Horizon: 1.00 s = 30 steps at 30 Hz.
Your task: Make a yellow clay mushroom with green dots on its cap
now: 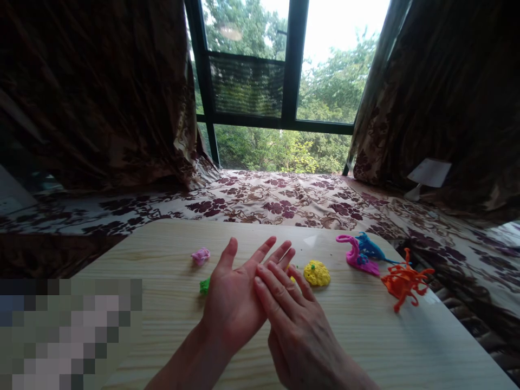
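Two hands together, bottom centre of frame

Right hand (pixel 298 319): palm down, fingers extended across the left palm. Left hand (pixel 238 300): palm up, open; can't tell if anything's between them. Both over pale wood-grain table (pixel 170 325). Ragged green clay-like lump (pixel 204 286) just left of left hand, tangled orange clay-like piece (pixel 408 281) right of frame, rounded yellow clay-like lump (pixel 317 273) right of centre, small crumpled pink lump (pixel 200 256) left of centre. Floral cloth (pixel 280 195) beyond
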Each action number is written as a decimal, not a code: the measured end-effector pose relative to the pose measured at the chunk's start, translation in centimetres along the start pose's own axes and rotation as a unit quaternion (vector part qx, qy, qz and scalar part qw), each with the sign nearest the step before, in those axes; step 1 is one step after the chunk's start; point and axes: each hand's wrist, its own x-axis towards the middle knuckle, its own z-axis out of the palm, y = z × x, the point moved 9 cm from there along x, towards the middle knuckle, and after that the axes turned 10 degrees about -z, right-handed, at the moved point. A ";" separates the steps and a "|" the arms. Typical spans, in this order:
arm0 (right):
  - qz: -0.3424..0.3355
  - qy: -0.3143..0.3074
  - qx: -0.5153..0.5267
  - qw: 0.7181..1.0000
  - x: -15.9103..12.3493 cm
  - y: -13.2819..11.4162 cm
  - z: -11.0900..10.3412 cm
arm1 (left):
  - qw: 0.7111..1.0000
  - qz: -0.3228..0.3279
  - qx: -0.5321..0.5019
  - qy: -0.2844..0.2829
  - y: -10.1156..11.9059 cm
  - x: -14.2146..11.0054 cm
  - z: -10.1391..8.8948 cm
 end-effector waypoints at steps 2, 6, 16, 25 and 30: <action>-0.004 0.009 0.003 1.000 0.0 -0.1 -0.4 | 1.000 0.026 -0.002 -0.013 0.9 -0.2 0.3; -0.065 0.020 0.004 0.998 0.3 -1.3 -0.3 | 0.997 0.079 -0.006 -0.015 2.5 -0.3 0.3; -0.013 0.028 -0.030 0.999 0.2 -0.5 -0.8 | 0.999 0.034 -0.001 -0.015 1.4 -0.3 0.4; -0.037 0.025 -0.038 0.998 0.1 -1.0 0.1 | 1.000 0.019 -0.013 -0.001 0.8 -0.1 -0.3; 0.051 0.028 -0.058 0.997 -0.8 1.4 -0.1 | 0.999 -0.031 -0.014 -0.009 -0.7 0.0 0.0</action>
